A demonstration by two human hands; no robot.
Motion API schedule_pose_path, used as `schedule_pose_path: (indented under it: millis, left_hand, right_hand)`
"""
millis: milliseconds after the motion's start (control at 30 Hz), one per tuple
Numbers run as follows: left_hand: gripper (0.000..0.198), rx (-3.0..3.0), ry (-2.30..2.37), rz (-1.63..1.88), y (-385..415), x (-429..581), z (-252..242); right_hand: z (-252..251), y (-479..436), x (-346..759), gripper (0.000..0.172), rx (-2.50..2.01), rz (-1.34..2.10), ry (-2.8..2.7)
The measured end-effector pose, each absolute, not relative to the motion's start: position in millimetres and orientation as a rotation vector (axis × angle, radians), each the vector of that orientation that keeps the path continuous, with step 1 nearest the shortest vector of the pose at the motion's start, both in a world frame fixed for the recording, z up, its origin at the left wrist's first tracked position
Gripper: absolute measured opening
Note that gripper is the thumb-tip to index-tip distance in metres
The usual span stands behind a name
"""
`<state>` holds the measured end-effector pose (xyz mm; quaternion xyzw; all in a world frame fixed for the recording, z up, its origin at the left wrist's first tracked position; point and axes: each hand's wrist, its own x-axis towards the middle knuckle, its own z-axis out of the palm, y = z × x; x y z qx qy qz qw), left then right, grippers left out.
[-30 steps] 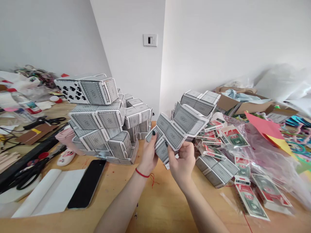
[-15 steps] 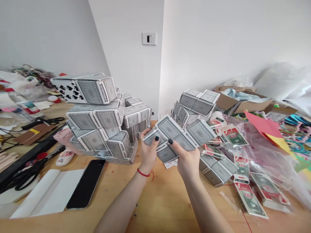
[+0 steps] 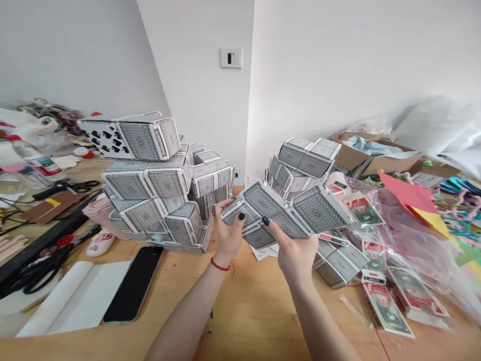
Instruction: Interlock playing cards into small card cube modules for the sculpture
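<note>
Between my two hands, above the table, is a piece made of joined playing cards (image 3: 263, 200), grey patterned backs facing up. My left hand (image 3: 230, 235) grips its left end, thumb on top and fingers mostly hidden behind. My right hand (image 3: 295, 250) holds it nearer the middle, thumb pressed on the top face. One card panel (image 3: 319, 208) slants up and out at the right end. Under the piece lie a few loose cards (image 3: 263, 252), partly covered. Just right of my right hand rests a folded card block (image 3: 340, 263) on the table.
Stacked card blocks (image 3: 165, 180) rise on the left, and a smaller stack (image 3: 308, 160) stands behind right. A black phone (image 3: 133, 284), a white mouse (image 3: 100, 243) and scissors (image 3: 48, 263) lie left. Card boxes (image 3: 387, 308) and a cardboard box (image 3: 391, 163) are on the right.
The right-end panel of the held card piece has swung right and tilted, showing more of its face. My right hand has shifted slightly right; my left hand has barely moved.
</note>
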<state>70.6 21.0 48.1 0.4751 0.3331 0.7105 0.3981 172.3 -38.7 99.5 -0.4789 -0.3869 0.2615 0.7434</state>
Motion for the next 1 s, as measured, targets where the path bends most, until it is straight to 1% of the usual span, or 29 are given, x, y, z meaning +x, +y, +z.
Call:
schedule_pose_path:
  millis: [100, 267, 333, 467, 567, 633, 667, 800, 900, 1000]
  left_hand:
    - [0.044, 1.211, 0.810, 1.810, 20.2, 70.1, 47.0]
    - [0.038, 1.193, 0.837, 1.812, 19.8, 68.7, 44.5]
    - [0.033, 1.175, 0.806, 1.780, 21.3, 66.5, 44.0]
    - [0.026, 1.295, 0.658, 1.578, 25.0, 56.5, 48.2]
    - [0.023, 1.538, 0.683, 1.363, 24.5, 47.0, 54.1]
    - [0.017, 1.694, 0.753, 1.281, 21.2, 42.1, 55.4]
    - [0.018, 1.744, 0.796, 1.264, 18.6, 40.3, 54.3]
    - [0.025, 1.815, 0.969, 1.276, 3.8, 35.4, 35.0]
    - [0.027, 1.896, 1.056, 1.354, -10.4, 31.7, 8.5]
    - [0.023, 1.984, 1.087, 1.411, -24.0, 28.4, -17.7]
  right_hand:
    - [103.4, -41.0, 171.5, 0.031, -1.047, 0.593, -0.842]
    - [108.3, -42.0, 171.9, 0.029, -1.078, 0.641, -0.846]
    - [106.7, -39.0, 178.6, 0.033, -1.066, 0.670, -0.854]
    - [100.0, -29.2, 204.0, 0.042, -1.062, 0.828, -0.946]
    - [95.9, -23.0, 218.8, 0.038, -1.104, 0.904, -1.058]
    - [92.3, -19.5, 221.6, 0.036, -1.085, 0.995, -1.146]
    - [89.6, -17.8, 221.3, 0.036, -1.069, 1.041, -1.178]
    - [70.8, -13.0, 217.5, 0.035, -1.047, 1.195, -1.250]
    - [53.1, -14.9, 219.4, 0.036, -1.147, 1.185, -1.380]
    - [40.6, -21.4, 224.8, 0.039, -1.217, 1.159, -1.553]
